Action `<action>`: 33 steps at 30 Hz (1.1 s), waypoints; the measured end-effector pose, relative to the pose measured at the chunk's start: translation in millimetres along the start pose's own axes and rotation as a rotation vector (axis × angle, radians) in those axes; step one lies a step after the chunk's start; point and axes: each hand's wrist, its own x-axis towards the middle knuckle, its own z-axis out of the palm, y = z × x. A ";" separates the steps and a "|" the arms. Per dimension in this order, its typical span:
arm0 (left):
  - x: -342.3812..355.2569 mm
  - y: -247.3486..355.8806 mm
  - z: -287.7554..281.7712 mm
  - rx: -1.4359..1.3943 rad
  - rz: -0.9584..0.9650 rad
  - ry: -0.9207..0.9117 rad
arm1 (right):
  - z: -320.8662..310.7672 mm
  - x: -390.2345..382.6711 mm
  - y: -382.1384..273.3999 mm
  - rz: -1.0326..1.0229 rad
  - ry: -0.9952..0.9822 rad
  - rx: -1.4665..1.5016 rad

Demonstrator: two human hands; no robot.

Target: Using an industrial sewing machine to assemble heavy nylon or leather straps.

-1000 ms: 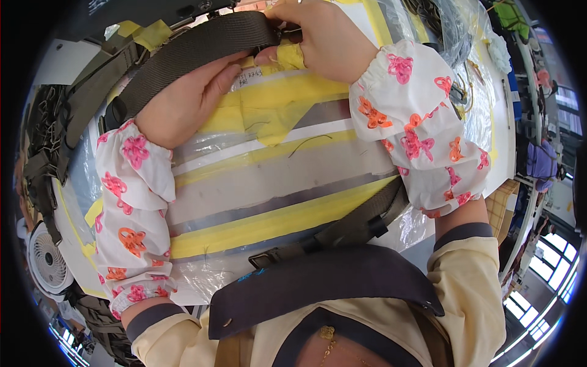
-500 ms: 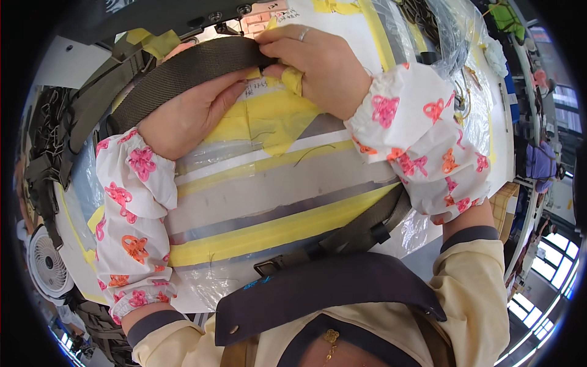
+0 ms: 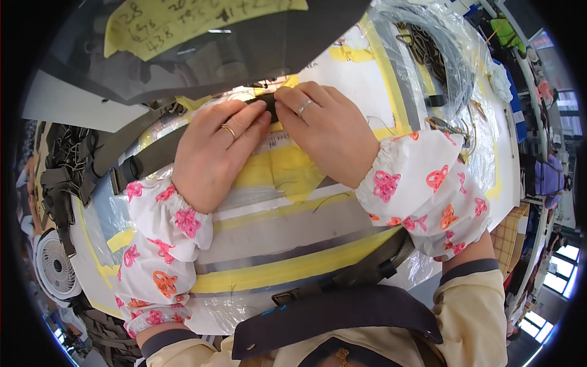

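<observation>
A dark olive webbing strap (image 3: pixel 162 154) runs in from the left to a lit spot beneath the dark head of a sewing machine (image 3: pixel 244 52). My left hand (image 3: pixel 214 150) is closed over the strap, fingertips pressed on its far end. My right hand (image 3: pixel 327 131) pinches the same end from the other side, thumb and fingers bent together. The two hands nearly meet there, and only a dark bit of webbing shows between them. The machine's head hides the needle area.
Yellow tape (image 3: pixel 281 272) and clear film cover the white table. More straps with metal hooks (image 3: pixel 64 147) hang at the left, above a white fan (image 3: pixel 56 266). At the far right of the table lies a plastic bag (image 3: pixel 455 55) with dark metal pieces. Another strap (image 3: pixel 391 254) lies along the near edge.
My left hand has moved from beneath the strap to on top, near its end. The view has shifted so the machine's head covers more, and the strap looks flatter and lower.
</observation>
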 end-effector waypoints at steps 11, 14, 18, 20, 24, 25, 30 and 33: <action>7.0 -12.7 3.2 -0.092 -0.044 -0.132 | -6.8 5.7 -0.5 -0.007 -0.081 0.002; 3.4 -13.3 8.0 -0.083 -0.043 -0.113 | 0.7 -3.4 0.7 0.066 0.057 0.048; 0.7 -11.2 7.1 -0.145 -0.082 -0.124 | -0.2 -5.2 -2.6 0.103 0.079 0.022; 1.2 -9.5 3.5 -0.155 -0.083 -0.141 | 0.0 -6.5 -3.4 0.071 0.079 -0.006; -6.6 -2.7 1.6 -0.060 -0.125 -0.211 | -5.1 -1.0 -6.8 0.086 0.033 -0.063; -7.6 -5.5 6.3 -0.058 -0.125 -0.157 | -3.9 -0.9 -5.3 0.084 0.037 -0.066; -6.1 3.3 7.2 -0.108 -0.340 -0.117 | -4.6 -0.3 -5.0 0.078 0.003 -0.051; -8.4 -0.4 8.0 -0.227 -0.310 -0.122 | -4.0 0.9 -4.6 0.057 -0.019 -0.078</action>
